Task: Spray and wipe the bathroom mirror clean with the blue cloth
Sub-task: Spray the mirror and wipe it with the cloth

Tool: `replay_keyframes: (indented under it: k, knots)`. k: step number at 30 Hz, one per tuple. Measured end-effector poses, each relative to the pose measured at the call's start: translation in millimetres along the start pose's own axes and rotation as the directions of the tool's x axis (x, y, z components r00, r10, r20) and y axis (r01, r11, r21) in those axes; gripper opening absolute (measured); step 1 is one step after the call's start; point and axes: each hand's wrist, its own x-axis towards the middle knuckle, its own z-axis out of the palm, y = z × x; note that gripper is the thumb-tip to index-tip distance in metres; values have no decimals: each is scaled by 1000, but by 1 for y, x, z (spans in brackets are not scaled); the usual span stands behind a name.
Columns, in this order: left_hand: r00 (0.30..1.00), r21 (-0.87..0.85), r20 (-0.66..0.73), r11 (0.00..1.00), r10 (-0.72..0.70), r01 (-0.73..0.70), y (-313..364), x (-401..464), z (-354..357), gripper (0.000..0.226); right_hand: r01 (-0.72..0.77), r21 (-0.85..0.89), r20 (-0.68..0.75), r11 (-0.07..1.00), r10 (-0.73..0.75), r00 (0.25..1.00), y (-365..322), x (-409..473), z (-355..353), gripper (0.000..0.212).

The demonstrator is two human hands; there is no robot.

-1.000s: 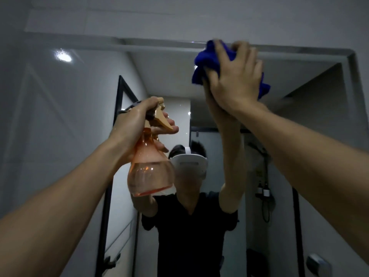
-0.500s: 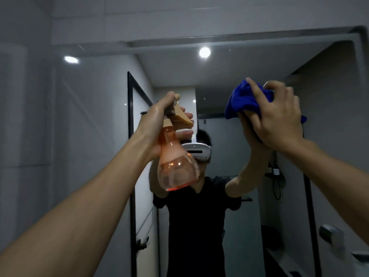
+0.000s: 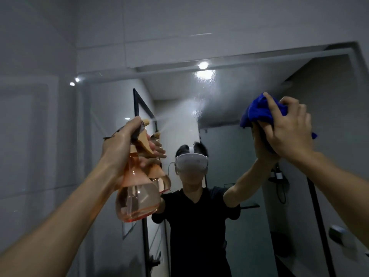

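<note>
Left hand [image 3: 119, 148] wraps the neck of a clear orange plastic spray bottle [image 3: 137, 196], fingers on the tan trigger; grip is closed round it and a fine mist leaves the nozzle up and right toward the glass. Bottle roughly 1/3 full of liquid, held upright, close to the large wall-mounted bathroom mirror [image 3: 229, 108]. Wet speckled patch shows on the mirror under the reflected ceiling light [image 3: 203, 65], between the 2 hands.

Right hand [image 3: 287, 132] presses a bunched blue microfibre cloth [image 3: 257, 112] against the mirror's upper right area; grip is holding the cloth, fingers spread over it, cloth touching glass.

Judged step: spraying, with wiping ready to go.

Risks:
- Mist lands high; droplets likely run down and streak if the cloth doesn't reach the wet patch soon.
- Cloth is wadded, so little of it contacts the glass; may smear rather than lift.
- Spray could drift onto the grey tiled wall [image 3: 40, 96] at left instead of the glass.
- Wet fingers could slip on the trigger.
</note>
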Motion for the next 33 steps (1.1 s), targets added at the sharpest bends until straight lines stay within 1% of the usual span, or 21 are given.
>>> replay_keyframes:
  k: [2,4,7,10,13,16,18,20,22,25,27,29,31,32,33]
  knots:
    - [1000,-54,3,998,-12,12,-2,5,-1,35,-14,12,11,1000,14,1000,-1,-1,-1,68]
    - [1000,-73,-14,997,-1,0,-7,15,-4,39,-31,10,5,999,31,1000,-3,-3,0,67]
    - [998,-23,-57,1000,11,-12,-15,26,-9,51,-73,18,-21,997,73,997,-13,3,2,66]
    - [998,14,-66,1000,11,-10,-27,31,-13,54,-93,37,-63,995,95,993,-29,25,5,65]
    - [995,9,-89,999,43,-43,-33,35,-14,51,-102,31,-116,994,105,988,-59,58,9,62]
    - [997,35,-68,999,38,-36,-33,38,-17,46,-126,62,-107,990,132,985,-106,97,15,62]
    - [997,32,-65,999,29,-27,-32,37,-15,44,-106,102,-90,989,115,989,-139,119,14,62]
    - [998,22,-62,1000,19,-18,-33,39,-18,47,-35,113,-92,993,45,995,-173,127,17,62]
    - [998,-2,-57,1000,13,-13,-34,42,-19,51,105,80,-108,991,-96,989,-199,109,24,64]
    - [999,2,-53,1000,4,-3,-33,44,-21,48,366,71,-111,928,-357,927,-200,52,30,67]
    - [999,2,-50,1000,-10,10,-32,43,-22,46,477,66,-113,876,-468,876,-180,11,32,68]
    - [999,-5,-31,1000,-23,23,-32,42,-22,47,547,34,-134,837,-538,832,-150,-23,33,68]
    - [1000,-11,-16,1000,-27,27,-31,41,-21,48,578,-6,-164,816,-571,804,-117,-31,32,71]
    - [1000,-12,-10,1000,-29,29,-30,41,-21,49,568,-7,-172,823,-560,810,-103,-23,30,71]
    - [1000,-10,-6,1000,-30,30,-30,41,-21,49,531,-4,-175,847,-523,834,-91,-10,28,69]
